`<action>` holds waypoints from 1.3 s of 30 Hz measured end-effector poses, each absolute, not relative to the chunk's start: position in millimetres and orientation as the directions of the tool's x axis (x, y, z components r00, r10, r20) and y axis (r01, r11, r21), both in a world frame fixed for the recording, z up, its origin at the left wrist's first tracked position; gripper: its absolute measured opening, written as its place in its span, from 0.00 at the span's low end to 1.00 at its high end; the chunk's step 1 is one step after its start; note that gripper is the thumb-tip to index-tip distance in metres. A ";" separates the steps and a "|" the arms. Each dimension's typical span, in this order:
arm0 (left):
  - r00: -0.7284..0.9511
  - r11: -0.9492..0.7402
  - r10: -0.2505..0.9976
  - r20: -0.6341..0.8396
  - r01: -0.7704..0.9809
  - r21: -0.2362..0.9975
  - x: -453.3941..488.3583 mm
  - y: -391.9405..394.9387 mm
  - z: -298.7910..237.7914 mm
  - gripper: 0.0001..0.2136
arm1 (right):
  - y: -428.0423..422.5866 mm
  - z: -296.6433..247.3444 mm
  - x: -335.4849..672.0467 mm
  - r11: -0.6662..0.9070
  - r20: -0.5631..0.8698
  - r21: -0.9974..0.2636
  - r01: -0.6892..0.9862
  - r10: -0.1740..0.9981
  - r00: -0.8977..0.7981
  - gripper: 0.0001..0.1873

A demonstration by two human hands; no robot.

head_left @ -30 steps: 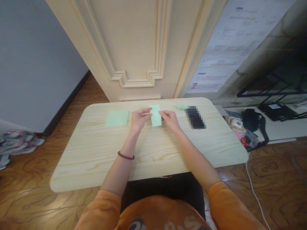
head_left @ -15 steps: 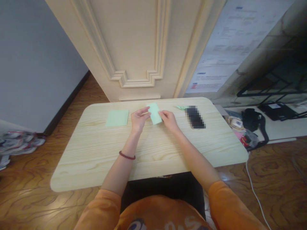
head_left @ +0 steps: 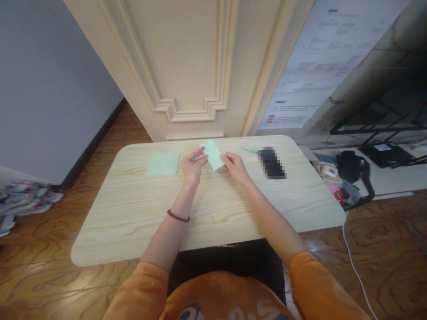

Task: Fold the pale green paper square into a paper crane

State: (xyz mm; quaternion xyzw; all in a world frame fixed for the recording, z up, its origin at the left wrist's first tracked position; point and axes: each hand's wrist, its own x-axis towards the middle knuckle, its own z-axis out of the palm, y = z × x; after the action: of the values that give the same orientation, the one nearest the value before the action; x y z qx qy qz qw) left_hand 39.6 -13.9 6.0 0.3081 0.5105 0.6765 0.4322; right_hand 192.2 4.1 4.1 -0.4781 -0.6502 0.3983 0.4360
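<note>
a pale green paper strip [head_left: 212,154] sits between the two hands, tilted on a slant above the middle of the far half of the wooden table [head_left: 133,218]. the right hand [head_left: 235,168] has its fingertips [head_left: 224,158] against the strip's lower right edge and appears to pinch it there. the left hand [head_left: 192,164] is turned partly palm up, with its fingers [head_left: 200,155] reaching to the strip's lower left edge. they seem to touch it, but i can't tell whether they close on it. for paper this light, a soft pinch near the edges seems best, with both hands level so the strip doesn't buckle or crease by accident.

both forearms angle inward from the orange sleeves [head_left: 147,289], elbows wide and wrists low, and a beaded bracelet [head_left: 178,216] circles the left wrist. a green paper square [head_left: 163,164] lies flat on the table to the left of the left hand. to the right, a small folded green paper piece [head_left: 251,150] lies near the far edge, just beside a pixelated phone [head_left: 271,163].
</note>
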 end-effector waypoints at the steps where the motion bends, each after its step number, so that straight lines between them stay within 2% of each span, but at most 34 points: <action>1: -0.435 -0.105 0.900 -0.026 -0.274 0.956 39.8 -14.0 6.1 0.18 | 3.8 5.0 192.5 0.226 0.191 -0.929 0.293 0.971 -0.143 0.26; 6: -0.426 -0.106 0.904 -0.031 -0.294 0.950 41.6 -14.0 4.5 0.19 | 3.4 5.2 195.0 0.176 0.143 -0.934 0.311 0.982 -0.127 0.28; 11: -0.408 -0.113 0.913 -0.010 -0.277 0.954 46.9 -16.0 3.4 0.20 | 5.7 2.2 192.4 0.214 0.197 -0.970 0.117 0.971 -0.139 0.18; 13: -0.399 -0.100 0.917 -0.026 -0.293 0.951 48.7 -17.7 4.4 0.24 | 6.0 2.3 191.1 0.215 0.207 -0.974 0.076 0.973 -0.105 0.16; 16: -0.340 -0.053 0.939 -0.042 -0.265 0.963 48.2 -19.2 7.3 0.32 | 5.3 3.4 191.6 0.215 0.208 -0.972 0.095 0.975 -0.078 0.13; 20: -0.228 -0.019 0.973 -0.022 -0.178 0.984 43.0 -18.2 11.7 0.38 | 2.9 6.0 195.0 0.276 0.252 -0.942 0.190 0.957 -0.145 0.10; 25: -0.169 -0.070 0.984 0.051 -0.108 0.992 36.8 -17.7 14.7 0.33 | -0.9 11.0 195.3 0.339 0.256 -0.880 0.332 0.928 -0.270 0.10; 29: -0.173 -0.098 0.980 0.096 -0.004 0.995 34.4 -19.1 15.8 0.28 | -2.3 12.7 193.7 0.351 0.254 -0.874 0.335 0.919 -0.300 0.10; 34: -0.206 -0.127 0.971 0.121 -0.013 0.992 33.8 -18.4 16.8 0.25 | 0.4 10.1 197.3 0.328 0.257 -0.895 0.301 0.933 -0.252 0.11; 39: -0.319 -0.129 0.940 0.118 -0.011 0.992 21.6 -14.0 17.8 0.26 | 10.3 5.7 210.0 0.285 0.245 -0.910 0.300 0.955 -0.166 0.08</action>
State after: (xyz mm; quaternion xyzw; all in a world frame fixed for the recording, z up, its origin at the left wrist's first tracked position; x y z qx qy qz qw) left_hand 21.6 -14.0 17.8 0.4354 0.5334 0.6122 0.3887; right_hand 210.0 10.3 5.7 -0.4699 -0.6679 0.3696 0.4432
